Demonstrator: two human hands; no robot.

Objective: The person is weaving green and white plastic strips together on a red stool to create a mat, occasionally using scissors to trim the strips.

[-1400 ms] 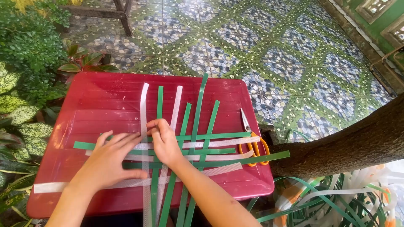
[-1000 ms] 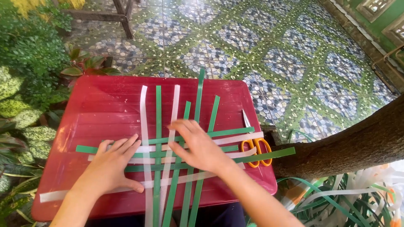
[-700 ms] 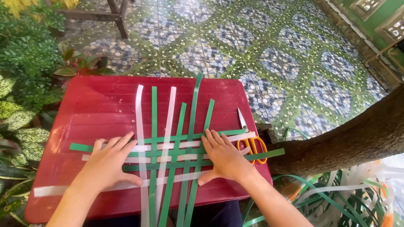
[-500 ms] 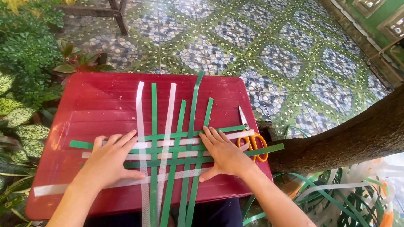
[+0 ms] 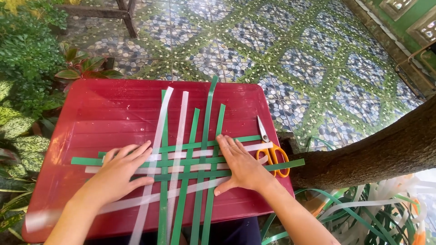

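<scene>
Hands: left hand (image 5: 119, 170) and right hand (image 5: 240, 163), both flat, fingers spread, pressing the strips, gripping nothing.
Strips: roughly eleven flat plastic strips (image 5: 190, 159), green and translucent white, interlaced at the red counter's (image 5: 104, 109) centre.
Scissors: one orange-handled pair (image 5: 271, 152), at 3 o'clock.

Both hands lie flat, palms down, fingers spread. The left hand (image 5: 119, 170) sits to the left, its forearm running in from the lower left corner. The right hand (image 5: 241, 164) sits just beside it, apart, fingers pointing away from the body, thumb splayed inward, forearm angling off lower right.
</scene>
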